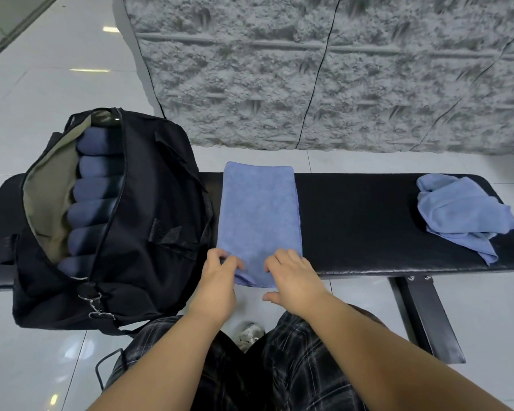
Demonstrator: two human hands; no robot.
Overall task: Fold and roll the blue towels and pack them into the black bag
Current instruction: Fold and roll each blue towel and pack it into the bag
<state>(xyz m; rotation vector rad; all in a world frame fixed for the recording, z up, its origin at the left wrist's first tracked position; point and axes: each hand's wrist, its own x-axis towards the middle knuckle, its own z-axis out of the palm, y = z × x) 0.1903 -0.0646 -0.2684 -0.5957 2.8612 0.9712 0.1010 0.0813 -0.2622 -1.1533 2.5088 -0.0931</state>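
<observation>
Both hands pinch the near end of one folded blue towel (260, 215): left hand (217, 280), right hand (294, 280). Left of the grip, the black bag (161, 221) holds six rolled towels (92, 200); one crumpled towel (460, 215) lies far right.

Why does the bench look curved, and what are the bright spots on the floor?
Head view: the wide-angle lens bows the black bench; the bright spots are lights reflected on the glossy tile floor; the rolled towels sit shadowed inside the black bag.
</observation>
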